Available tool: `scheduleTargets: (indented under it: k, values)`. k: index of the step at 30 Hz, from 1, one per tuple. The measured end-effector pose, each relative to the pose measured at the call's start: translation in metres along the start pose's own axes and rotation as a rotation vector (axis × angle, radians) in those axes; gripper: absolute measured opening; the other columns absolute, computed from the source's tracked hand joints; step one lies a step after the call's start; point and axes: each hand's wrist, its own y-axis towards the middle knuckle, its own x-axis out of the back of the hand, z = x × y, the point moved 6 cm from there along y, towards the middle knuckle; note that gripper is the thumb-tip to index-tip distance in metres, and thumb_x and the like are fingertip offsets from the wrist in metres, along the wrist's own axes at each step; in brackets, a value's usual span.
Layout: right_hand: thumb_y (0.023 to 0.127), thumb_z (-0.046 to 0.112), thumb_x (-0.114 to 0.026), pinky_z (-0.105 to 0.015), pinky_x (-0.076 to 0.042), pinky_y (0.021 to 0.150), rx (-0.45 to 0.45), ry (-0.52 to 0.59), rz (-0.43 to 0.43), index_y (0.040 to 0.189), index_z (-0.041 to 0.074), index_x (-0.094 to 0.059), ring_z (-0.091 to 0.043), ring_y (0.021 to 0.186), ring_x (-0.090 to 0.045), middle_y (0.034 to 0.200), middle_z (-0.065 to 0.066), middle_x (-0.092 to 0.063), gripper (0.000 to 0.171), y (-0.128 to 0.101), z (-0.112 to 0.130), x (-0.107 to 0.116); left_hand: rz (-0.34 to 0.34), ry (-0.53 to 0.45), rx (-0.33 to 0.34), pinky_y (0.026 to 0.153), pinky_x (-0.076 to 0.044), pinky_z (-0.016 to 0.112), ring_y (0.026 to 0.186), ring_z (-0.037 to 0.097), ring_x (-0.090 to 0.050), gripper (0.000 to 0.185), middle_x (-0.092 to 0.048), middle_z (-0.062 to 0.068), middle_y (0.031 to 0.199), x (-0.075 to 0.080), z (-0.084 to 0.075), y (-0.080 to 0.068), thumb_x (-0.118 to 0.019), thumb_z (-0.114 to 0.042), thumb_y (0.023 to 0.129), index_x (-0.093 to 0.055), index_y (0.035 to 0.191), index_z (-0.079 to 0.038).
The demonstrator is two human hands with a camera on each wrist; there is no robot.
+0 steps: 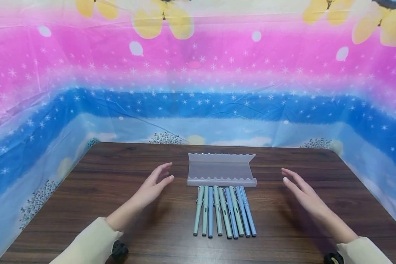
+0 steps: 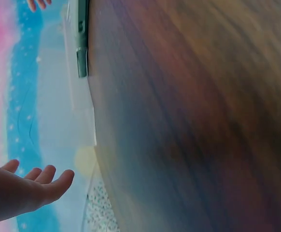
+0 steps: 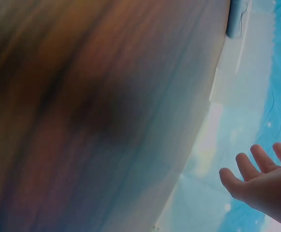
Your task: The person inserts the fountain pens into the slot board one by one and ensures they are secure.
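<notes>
A row of several capped pens, some green [image 1: 206, 211] and some blue [image 1: 247, 212], lies on the table with the clips toward the back. Right behind their caps stands a translucent pen rack [image 1: 220, 170] with scalloped edges. My left hand [image 1: 155, 185] hovers to the left of the rack, fingers loosely extended and holding nothing. On the other side my right hand [image 1: 305, 194] is raised likewise, apart from the rack and pens. In the left wrist view a green pen [image 2: 81, 38] shows near the top; the right wrist view has a blue pen end [image 3: 235, 21].
The dark wooden table [image 1: 95, 176] has rounded back corners. Behind it and along both sides hangs a pink and blue printed cloth [image 1: 198, 102]. Dark bands sit at both wrists, below the pale sleeves [image 1: 89, 240].
</notes>
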Motion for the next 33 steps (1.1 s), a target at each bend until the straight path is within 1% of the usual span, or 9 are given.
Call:
scheduleTargets:
  k: [7, 12, 14, 17, 20, 22, 25, 29, 33]
  values:
    - [0.094, 0.039, -0.035, -0.058, -0.021, 0.091, -0.021, 0.042, 0.026, 0.135, 0.006, -0.029, -0.037, 0.121, -0.028, 0.132, -0.021, -0.035, 0.053, 0.005, 0.005, -0.015, 0.008, -0.032, 0.054, 0.095, -0.028, 0.047, 0.12, 0.031, -0.033, 0.046, -0.034, 0.013, 0.134, -0.015, 0.002, 0.006, -0.049, -0.025, 0.09, -0.035, 0.131, -0.009]
    - [0.093, 0.039, -0.037, -0.054, -0.029, 0.091, -0.032, 0.053, 0.073, 0.132, 0.005, -0.035, -0.034, 0.114, -0.04, 0.126, -0.019, -0.043, 0.051, 0.009, 0.007, -0.029, 0.002, -0.02, 0.058, 0.096, -0.027, 0.046, 0.12, 0.032, -0.034, 0.046, -0.034, 0.013, 0.134, -0.021, 0.004, 0.013, -0.05, -0.027, 0.09, -0.037, 0.131, -0.01]
    - [0.093, 0.04, -0.038, -0.05, -0.034, 0.088, -0.038, 0.054, 0.097, 0.13, 0.005, -0.037, -0.032, 0.109, -0.045, 0.123, -0.018, -0.046, 0.051, 0.011, 0.007, -0.035, 0.003, -0.019, 0.051, 0.096, -0.027, 0.046, 0.12, 0.032, -0.033, 0.046, -0.034, 0.013, 0.135, -0.023, 0.004, 0.015, -0.05, -0.027, 0.09, -0.036, 0.131, -0.009]
    - [0.091, 0.041, -0.042, -0.042, -0.042, 0.08, -0.067, 0.038, 0.122, 0.126, 0.006, -0.043, -0.027, 0.101, -0.051, 0.116, -0.014, -0.052, 0.049, 0.014, 0.006, -0.043, 0.002, -0.029, 0.05, 0.096, -0.027, 0.046, 0.12, 0.033, -0.033, 0.046, -0.034, 0.014, 0.135, -0.024, 0.006, 0.019, -0.05, -0.026, 0.09, -0.037, 0.131, -0.008]
    - [0.089, 0.041, -0.047, -0.035, -0.044, 0.07, -0.075, 0.003, 0.139, 0.121, 0.006, -0.049, -0.022, 0.091, -0.054, 0.103, -0.01, -0.057, 0.047, 0.019, 0.006, -0.05, -0.002, -0.028, 0.054, 0.096, -0.028, 0.046, 0.12, 0.033, -0.033, 0.045, -0.034, 0.015, 0.134, -0.025, 0.008, 0.022, -0.05, -0.026, 0.09, -0.038, 0.13, -0.008]
    - [0.087, 0.04, -0.05, -0.032, -0.043, 0.067, -0.065, -0.028, 0.152, 0.118, 0.006, -0.052, -0.019, 0.085, -0.055, 0.095, -0.006, -0.059, 0.045, 0.022, 0.007, -0.054, -0.014, -0.015, 0.054, 0.095, -0.028, 0.047, 0.119, 0.034, -0.034, 0.045, -0.034, 0.016, 0.133, -0.025, 0.01, 0.025, -0.05, -0.027, 0.09, -0.039, 0.13, -0.008]
    - [0.086, 0.037, -0.054, -0.033, -0.043, 0.063, -0.021, -0.056, 0.189, 0.115, 0.004, -0.053, -0.018, 0.076, -0.055, 0.085, -0.004, -0.059, 0.044, 0.026, 0.01, -0.062, -0.027, 0.004, 0.057, 0.094, -0.03, 0.047, 0.119, 0.033, -0.035, 0.045, -0.034, 0.017, 0.133, -0.026, 0.011, 0.027, -0.05, -0.027, 0.09, -0.039, 0.129, -0.008]
    - [0.085, 0.034, -0.057, -0.033, -0.043, 0.059, 0.035, -0.081, 0.218, 0.113, 0.002, -0.053, -0.018, 0.071, -0.053, 0.082, -0.003, -0.058, 0.042, 0.028, 0.014, -0.07, -0.037, 0.024, 0.057, 0.092, -0.032, 0.047, 0.118, 0.033, -0.036, 0.045, -0.035, 0.018, 0.132, -0.029, 0.012, 0.03, -0.05, -0.025, 0.09, -0.038, 0.129, -0.006]
    - [0.084, 0.03, -0.059, -0.031, -0.043, 0.058, 0.057, -0.109, 0.206, 0.11, 0.004, -0.055, -0.016, 0.069, -0.052, 0.082, 0.0, -0.058, 0.037, 0.031, 0.018, -0.075, -0.049, 0.037, 0.049, 0.091, -0.033, 0.046, 0.117, 0.034, -0.037, 0.045, -0.035, 0.019, 0.131, -0.029, 0.013, 0.034, -0.051, -0.024, 0.09, -0.039, 0.129, -0.006]
